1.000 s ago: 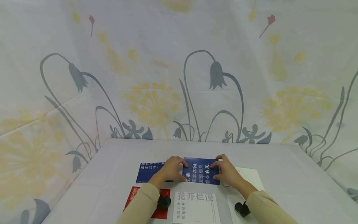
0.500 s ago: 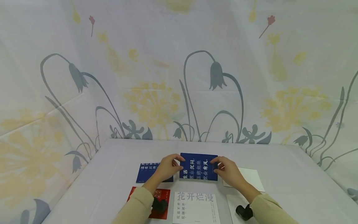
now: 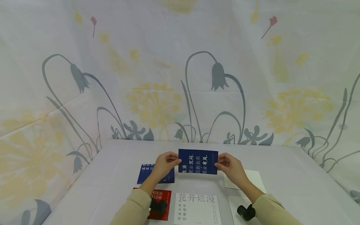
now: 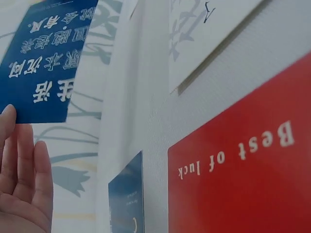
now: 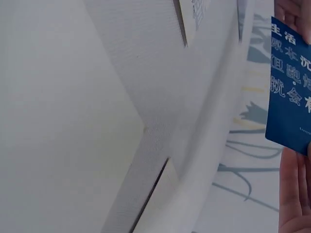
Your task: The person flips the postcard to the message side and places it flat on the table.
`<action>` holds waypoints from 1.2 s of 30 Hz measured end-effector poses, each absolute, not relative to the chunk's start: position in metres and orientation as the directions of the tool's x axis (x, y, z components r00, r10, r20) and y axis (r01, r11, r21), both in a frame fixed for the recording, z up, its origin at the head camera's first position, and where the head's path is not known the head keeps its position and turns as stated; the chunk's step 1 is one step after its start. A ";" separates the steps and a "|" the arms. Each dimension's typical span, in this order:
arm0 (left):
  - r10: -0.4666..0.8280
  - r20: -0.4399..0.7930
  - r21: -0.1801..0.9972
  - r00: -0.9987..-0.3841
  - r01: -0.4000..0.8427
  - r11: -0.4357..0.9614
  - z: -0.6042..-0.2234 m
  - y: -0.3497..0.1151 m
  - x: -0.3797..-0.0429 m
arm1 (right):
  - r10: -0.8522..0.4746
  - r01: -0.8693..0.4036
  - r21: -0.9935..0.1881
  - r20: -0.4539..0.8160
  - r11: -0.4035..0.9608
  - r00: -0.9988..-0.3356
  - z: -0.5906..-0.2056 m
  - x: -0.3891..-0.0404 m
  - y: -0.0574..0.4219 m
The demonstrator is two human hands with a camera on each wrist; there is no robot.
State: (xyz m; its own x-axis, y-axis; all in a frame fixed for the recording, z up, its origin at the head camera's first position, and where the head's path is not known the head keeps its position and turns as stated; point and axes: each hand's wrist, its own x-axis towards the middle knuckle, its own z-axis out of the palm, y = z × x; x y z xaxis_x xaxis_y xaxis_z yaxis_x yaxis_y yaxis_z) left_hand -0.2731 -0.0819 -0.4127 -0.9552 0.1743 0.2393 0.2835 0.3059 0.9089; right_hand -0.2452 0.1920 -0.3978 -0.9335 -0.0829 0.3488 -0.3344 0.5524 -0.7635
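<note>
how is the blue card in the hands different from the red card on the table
Pose: the blue card is held up between the left hand and right hand; the red card lies flat on the table.
Lettering: the blue card shows large Chinese characters, the red card English "Best of luck".
Visibility: in the head view, the left sleeve partly covers the red card, not the blue card.
Shared: both carry pale lettering.
</note>
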 end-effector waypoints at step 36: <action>0.285 0.046 0.986 -0.957 0.089 0.139 -0.417 -0.099 -0.276 | -0.143 -0.208 -0.963 0.185 0.169 -0.972 -0.399 -0.248 0.199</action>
